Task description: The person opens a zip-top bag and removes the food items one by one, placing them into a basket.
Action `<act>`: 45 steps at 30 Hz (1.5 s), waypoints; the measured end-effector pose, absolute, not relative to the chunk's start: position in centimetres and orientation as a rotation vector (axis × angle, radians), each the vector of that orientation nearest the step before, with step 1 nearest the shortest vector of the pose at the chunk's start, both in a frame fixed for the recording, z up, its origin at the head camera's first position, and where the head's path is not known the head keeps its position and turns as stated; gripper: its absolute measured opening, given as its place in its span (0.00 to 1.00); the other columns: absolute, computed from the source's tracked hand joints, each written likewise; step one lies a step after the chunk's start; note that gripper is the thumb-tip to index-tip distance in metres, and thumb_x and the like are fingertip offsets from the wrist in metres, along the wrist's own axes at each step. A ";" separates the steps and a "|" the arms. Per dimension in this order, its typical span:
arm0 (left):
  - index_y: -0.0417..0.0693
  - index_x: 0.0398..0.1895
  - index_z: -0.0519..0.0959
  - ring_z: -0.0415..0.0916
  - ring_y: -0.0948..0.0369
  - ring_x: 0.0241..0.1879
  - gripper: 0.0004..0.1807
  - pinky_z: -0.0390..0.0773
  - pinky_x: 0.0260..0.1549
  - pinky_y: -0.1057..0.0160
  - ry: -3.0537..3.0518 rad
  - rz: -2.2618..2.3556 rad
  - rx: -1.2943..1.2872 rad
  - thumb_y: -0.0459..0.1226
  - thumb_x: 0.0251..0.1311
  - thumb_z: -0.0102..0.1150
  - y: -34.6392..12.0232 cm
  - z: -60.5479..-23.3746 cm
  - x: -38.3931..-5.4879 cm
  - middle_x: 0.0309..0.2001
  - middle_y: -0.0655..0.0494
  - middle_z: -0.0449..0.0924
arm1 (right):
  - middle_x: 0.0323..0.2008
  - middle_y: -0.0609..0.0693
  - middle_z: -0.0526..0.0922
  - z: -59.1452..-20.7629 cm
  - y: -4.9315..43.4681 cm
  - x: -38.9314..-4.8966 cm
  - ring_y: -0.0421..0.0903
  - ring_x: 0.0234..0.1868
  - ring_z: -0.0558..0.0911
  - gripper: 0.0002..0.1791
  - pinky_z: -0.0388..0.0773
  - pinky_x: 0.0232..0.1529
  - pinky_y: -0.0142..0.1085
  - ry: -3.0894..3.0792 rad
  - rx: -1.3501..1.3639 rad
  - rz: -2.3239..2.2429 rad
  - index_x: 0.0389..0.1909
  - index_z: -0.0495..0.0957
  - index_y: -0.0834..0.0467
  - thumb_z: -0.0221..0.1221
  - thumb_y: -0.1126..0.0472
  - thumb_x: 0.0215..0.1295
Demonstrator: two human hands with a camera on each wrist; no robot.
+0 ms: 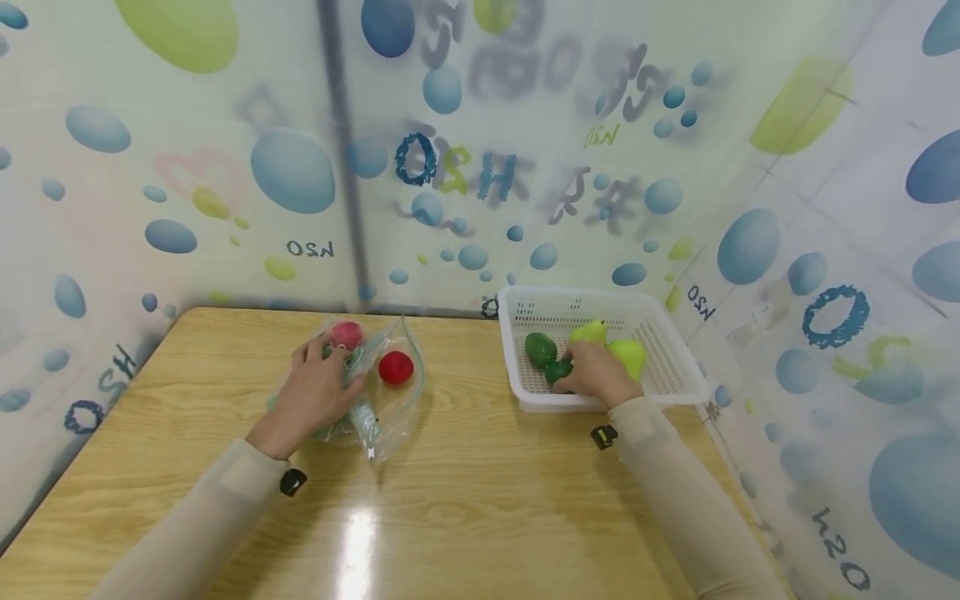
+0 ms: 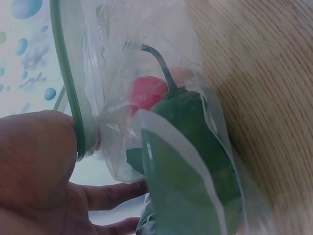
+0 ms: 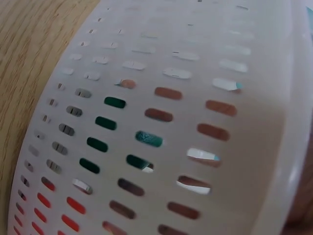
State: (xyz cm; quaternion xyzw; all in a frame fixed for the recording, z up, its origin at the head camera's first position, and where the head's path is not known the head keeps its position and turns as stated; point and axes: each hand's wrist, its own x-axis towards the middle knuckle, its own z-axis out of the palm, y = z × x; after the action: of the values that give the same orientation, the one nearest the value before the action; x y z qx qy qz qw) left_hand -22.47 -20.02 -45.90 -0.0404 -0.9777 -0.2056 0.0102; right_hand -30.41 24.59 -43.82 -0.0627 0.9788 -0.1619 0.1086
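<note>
My left hand (image 1: 317, 390) grips a clear zip bag (image 1: 397, 421) with a green seal, lying on the table at the left. In the left wrist view, the thumb lies at the seal and fingers reach behind the plastic. A green pepper (image 2: 188, 117) with a curved stem shows through it, beside a red thing (image 2: 147, 90). A red round thing (image 1: 396, 367) and a pinkish-red one (image 1: 347, 335) lie by that hand. Inside the white basket (image 1: 517, 392), my right hand (image 1: 600, 371) holds a dark green avocado (image 1: 557, 372) at its fingertips.
Another avocado (image 1: 540, 350) and two yellow-green pears (image 1: 628, 357) lie in the basket. Something red shows through its slots in the right wrist view. The wooden table (image 1: 465, 500) meets a patterned wall (image 1: 450, 233) at the back and another at the right.
</note>
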 end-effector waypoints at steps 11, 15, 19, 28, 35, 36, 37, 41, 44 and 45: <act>0.24 0.80 0.73 0.51 0.14 0.84 0.38 0.69 0.77 0.15 -3.054 -0.694 -0.113 0.48 0.86 0.60 -20.0 -46.2 -22.5 0.88 0.16 0.51 | 0.55 0.60 0.93 -44.0 25.1 -30.3 0.51 0.49 0.87 0.34 0.88 0.55 0.46 2.880 -0.182 -0.487 0.66 0.87 0.68 0.84 0.55 0.66; 0.24 0.80 0.73 0.51 0.14 0.85 0.38 0.71 0.74 0.14 -3.054 -0.710 -0.110 0.49 0.85 0.61 -20.1 -45.9 -22.4 0.89 0.16 0.50 | 0.60 0.61 0.93 -43.8 25.1 -30.3 0.51 0.50 0.87 0.37 0.87 0.56 0.47 2.890 -0.160 -0.471 0.71 0.85 0.68 0.83 0.51 0.68; 0.24 0.80 0.73 0.50 0.14 0.84 0.38 0.73 0.72 0.14 -3.052 -0.707 -0.105 0.48 0.84 0.62 -20.2 -45.8 -22.5 0.89 0.17 0.49 | 0.68 0.64 0.91 -43.4 24.8 -30.2 0.53 0.55 0.88 0.39 0.88 0.61 0.51 2.899 -0.162 -0.455 0.74 0.83 0.67 0.81 0.49 0.71; 0.24 0.79 0.74 0.51 0.14 0.84 0.37 0.73 0.73 0.15 -3.046 -0.706 -0.109 0.48 0.83 0.63 -20.0 -46.0 -22.4 0.89 0.17 0.49 | 0.70 0.70 0.88 -42.4 23.7 -29.0 0.67 0.71 0.90 0.34 0.88 0.71 0.62 2.977 -0.262 -0.561 0.75 0.81 0.69 0.76 0.54 0.77; 0.23 0.80 0.73 0.50 0.13 0.84 0.38 0.71 0.73 0.14 -3.042 -0.720 -0.117 0.47 0.83 0.63 -20.0 -46.0 -22.4 0.89 0.16 0.49 | 0.67 0.67 0.91 -41.7 22.1 -28.2 0.64 0.68 0.92 0.29 0.90 0.69 0.58 3.074 -0.328 -0.603 0.71 0.84 0.66 0.77 0.56 0.77; 0.23 0.79 0.73 0.50 0.13 0.84 0.38 0.71 0.73 0.14 -3.043 -0.719 -0.119 0.47 0.83 0.63 -20.0 -46.0 -22.4 0.89 0.16 0.49 | 0.67 0.66 0.91 -41.6 21.8 -28.1 0.64 0.67 0.92 0.29 0.90 0.68 0.58 3.084 -0.340 -0.614 0.71 0.84 0.65 0.77 0.56 0.77; 0.23 0.79 0.73 0.50 0.13 0.85 0.38 0.71 0.73 0.13 -3.043 -0.717 -0.122 0.47 0.83 0.63 -20.0 -46.0 -22.4 0.89 0.16 0.49 | 0.67 0.65 0.91 -41.5 21.5 -27.9 0.63 0.67 0.91 0.28 0.90 0.69 0.58 3.095 -0.358 -0.622 0.71 0.84 0.65 0.77 0.56 0.77; 0.23 0.79 0.74 0.49 0.14 0.85 0.38 0.71 0.74 0.14 -3.046 -0.711 -0.124 0.47 0.83 0.63 -20.0 -46.0 -22.4 0.89 0.16 0.49 | 0.66 0.62 0.92 -41.2 20.1 -27.3 0.61 0.67 0.90 0.26 0.88 0.72 0.57 3.134 -0.423 -0.666 0.71 0.86 0.63 0.76 0.58 0.77; 0.23 0.79 0.73 0.49 0.14 0.85 0.38 0.71 0.74 0.14 -3.052 -0.709 -0.119 0.47 0.83 0.63 -20.0 -46.0 -22.4 0.89 0.17 0.48 | 0.67 0.61 0.91 -41.0 18.7 -26.8 0.60 0.67 0.88 0.26 0.87 0.73 0.56 3.170 -0.477 -0.671 0.71 0.86 0.62 0.76 0.58 0.78; 0.23 0.79 0.73 0.49 0.14 0.85 0.38 0.70 0.75 0.14 -3.053 -0.707 -0.119 0.47 0.83 0.63 -20.0 -46.0 -22.4 0.89 0.17 0.48 | 0.67 0.61 0.91 -40.9 18.2 -26.6 0.60 0.66 0.88 0.26 0.87 0.74 0.55 3.184 -0.497 -0.674 0.71 0.86 0.61 0.76 0.57 0.77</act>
State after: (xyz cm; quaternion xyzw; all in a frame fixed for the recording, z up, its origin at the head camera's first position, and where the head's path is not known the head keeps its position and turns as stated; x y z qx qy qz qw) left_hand -22.40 -20.05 -45.96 -0.0379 -0.9735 -0.2255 0.0026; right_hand -26.60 18.22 -40.94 -0.1506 0.9644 -0.2041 -0.0753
